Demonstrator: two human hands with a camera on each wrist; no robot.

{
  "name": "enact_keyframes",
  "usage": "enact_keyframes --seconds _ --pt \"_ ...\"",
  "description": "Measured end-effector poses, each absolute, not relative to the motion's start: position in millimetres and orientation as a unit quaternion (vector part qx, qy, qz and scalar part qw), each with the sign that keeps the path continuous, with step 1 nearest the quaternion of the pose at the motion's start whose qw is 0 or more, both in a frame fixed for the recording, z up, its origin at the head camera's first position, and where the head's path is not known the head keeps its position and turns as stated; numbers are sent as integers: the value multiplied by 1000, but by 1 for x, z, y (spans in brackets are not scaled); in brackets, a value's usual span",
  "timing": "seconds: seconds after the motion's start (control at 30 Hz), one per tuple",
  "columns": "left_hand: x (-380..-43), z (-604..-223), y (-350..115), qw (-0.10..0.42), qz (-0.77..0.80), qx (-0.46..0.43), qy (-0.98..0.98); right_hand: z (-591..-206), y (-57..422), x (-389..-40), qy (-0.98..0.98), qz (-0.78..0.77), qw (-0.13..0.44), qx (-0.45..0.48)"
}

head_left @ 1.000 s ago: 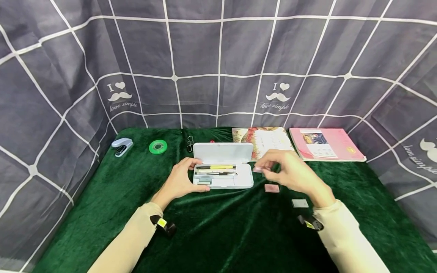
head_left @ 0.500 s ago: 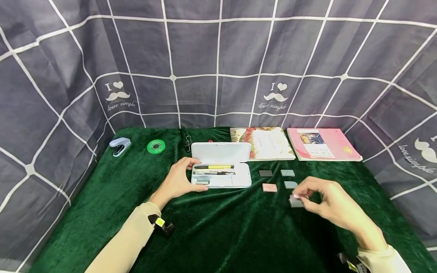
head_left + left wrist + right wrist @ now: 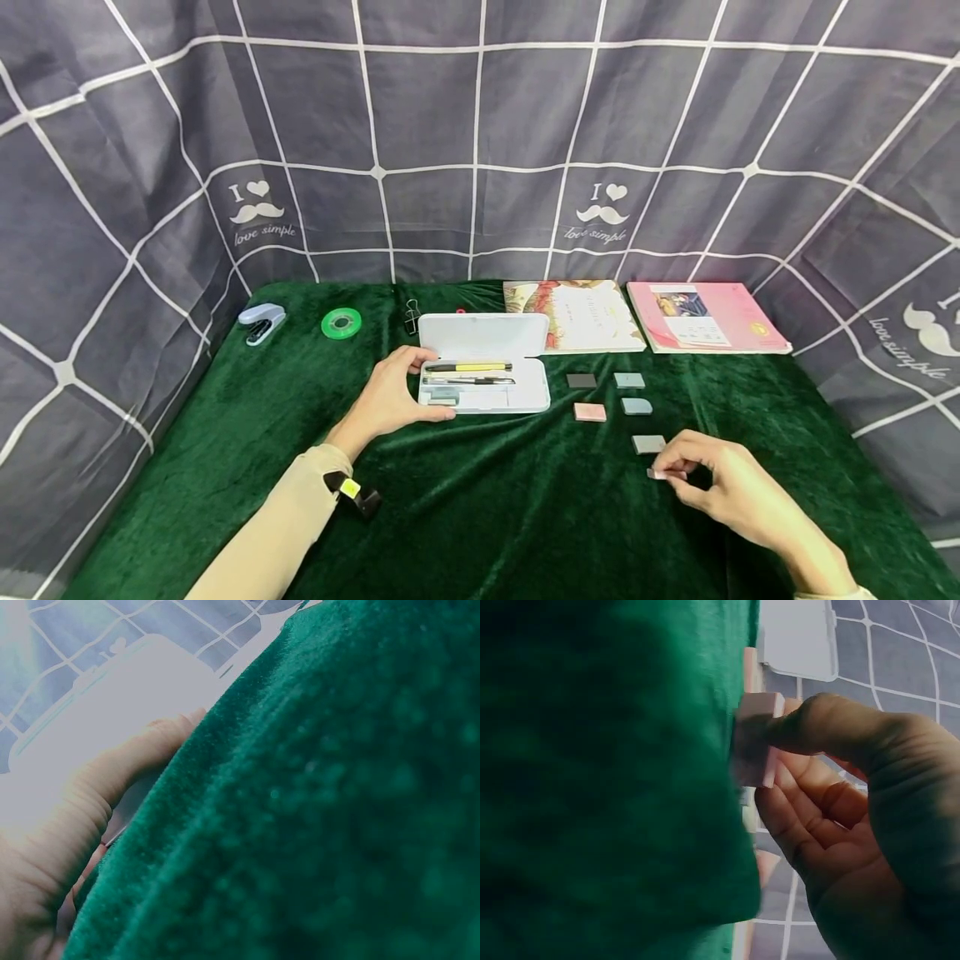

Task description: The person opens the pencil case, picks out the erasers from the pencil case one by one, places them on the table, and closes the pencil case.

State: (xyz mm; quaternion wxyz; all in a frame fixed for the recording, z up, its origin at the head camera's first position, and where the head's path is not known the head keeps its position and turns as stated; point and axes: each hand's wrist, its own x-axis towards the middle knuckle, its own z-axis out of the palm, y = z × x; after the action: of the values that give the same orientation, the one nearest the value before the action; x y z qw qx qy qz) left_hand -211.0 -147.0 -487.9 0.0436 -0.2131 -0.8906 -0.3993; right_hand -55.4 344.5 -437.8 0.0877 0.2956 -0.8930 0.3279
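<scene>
In the head view, my left hand (image 3: pixel 384 398) grips the left end of an open white pencil case (image 3: pixel 531 387), thumb at its front edge and fingers behind. Inside it lie a yellow-and-black pen (image 3: pixel 480 367), a black-and-clear pen (image 3: pixel 480 381) and a small grey-green block (image 3: pixel 442 399). My right hand (image 3: pixel 723 487) pinches a pale pink eraser (image 3: pixel 754 739) between thumb and fingers, low over the cloth. Just beyond it lies a light grey eraser (image 3: pixel 648 444). Farther back are a pink eraser (image 3: pixel 590 412), a dark grey one (image 3: pixel 581 381) and two grey-blue ones (image 3: pixel 629 381).
A patterned notebook (image 3: pixel 592 317) and a pink book (image 3: pixel 708 317) lie along the back right. At the back left are a stapler (image 3: pixel 262 323), green tape (image 3: pixel 341 323) and a black binder clip (image 3: pixel 412 318). Green velvet cloth (image 3: pixel 480 500) covers the table; a grey gridded curtain (image 3: pixel 427 108) stands behind.
My right hand has travelled from beside the pencil case to the right and toward the front, pinching a small pinkish piece. My left hand keeps its grip on the case.
</scene>
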Motion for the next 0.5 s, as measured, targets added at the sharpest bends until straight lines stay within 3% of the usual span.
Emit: enact_keyframes --seconds 0.5 --pt "-210 -486 -147 42 -401 -213 -890 -439 347 -56 -890 339 28 302"
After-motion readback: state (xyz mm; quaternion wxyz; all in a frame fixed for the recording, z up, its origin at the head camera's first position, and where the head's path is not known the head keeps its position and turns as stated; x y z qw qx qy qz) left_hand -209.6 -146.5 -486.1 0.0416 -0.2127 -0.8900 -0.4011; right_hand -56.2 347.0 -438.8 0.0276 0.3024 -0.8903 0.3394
